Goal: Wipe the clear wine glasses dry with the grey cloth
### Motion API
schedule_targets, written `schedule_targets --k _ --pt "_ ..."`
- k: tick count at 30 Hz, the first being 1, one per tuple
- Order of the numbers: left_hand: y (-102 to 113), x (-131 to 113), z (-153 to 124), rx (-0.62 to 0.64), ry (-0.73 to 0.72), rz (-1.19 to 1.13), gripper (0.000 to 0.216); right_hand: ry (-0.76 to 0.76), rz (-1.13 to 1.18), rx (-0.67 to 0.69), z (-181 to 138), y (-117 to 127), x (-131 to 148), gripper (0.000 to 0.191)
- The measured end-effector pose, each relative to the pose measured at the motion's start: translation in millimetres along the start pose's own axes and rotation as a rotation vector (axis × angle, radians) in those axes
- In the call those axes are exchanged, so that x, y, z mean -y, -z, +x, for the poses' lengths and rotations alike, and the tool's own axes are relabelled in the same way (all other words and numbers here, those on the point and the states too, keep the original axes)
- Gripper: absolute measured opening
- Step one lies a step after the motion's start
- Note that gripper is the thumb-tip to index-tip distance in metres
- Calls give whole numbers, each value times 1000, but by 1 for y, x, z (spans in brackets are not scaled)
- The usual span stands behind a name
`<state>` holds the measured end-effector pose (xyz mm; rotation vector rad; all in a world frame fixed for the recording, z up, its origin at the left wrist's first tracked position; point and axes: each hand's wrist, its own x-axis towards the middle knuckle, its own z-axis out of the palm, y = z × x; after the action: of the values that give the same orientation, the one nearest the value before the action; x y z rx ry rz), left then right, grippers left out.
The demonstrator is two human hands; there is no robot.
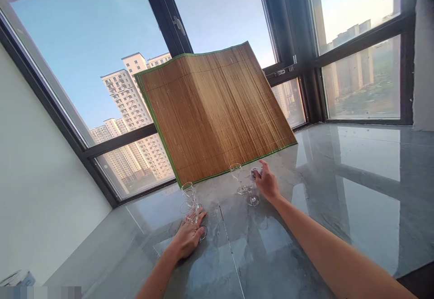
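Observation:
My left hand (188,238) is low over the grey surface, its fingers closed around the stem of a clear stemmed glass (186,208). That glass leans, its foot showing beside my thumb. Just behind it is another clear stemmed glass (188,189), partly overlapped by the first. Farther right, my right hand (267,181) grips the upper part of a stemmed glass (252,198) between thumb and fingers, with the index finger raised. The foot of this glass is on the surface. Behind it, to its left, stands one more stemmed glass (235,172).
A bamboo mat (217,113) with green edging leans against the dark-framed window (174,14) behind the glasses. Shiny grey tile (339,226) with a seam makes up the surface. A white wall (34,154) rises on the left. Tall buildings are outside.

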<state>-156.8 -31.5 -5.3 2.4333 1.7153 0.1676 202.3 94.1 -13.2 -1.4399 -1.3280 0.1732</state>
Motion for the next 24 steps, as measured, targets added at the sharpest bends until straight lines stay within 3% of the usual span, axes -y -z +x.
schedule_targets --k 24 --pt "1 -1 -28 -7 66 11 54 35 12 -6 1 -6 -7 47"
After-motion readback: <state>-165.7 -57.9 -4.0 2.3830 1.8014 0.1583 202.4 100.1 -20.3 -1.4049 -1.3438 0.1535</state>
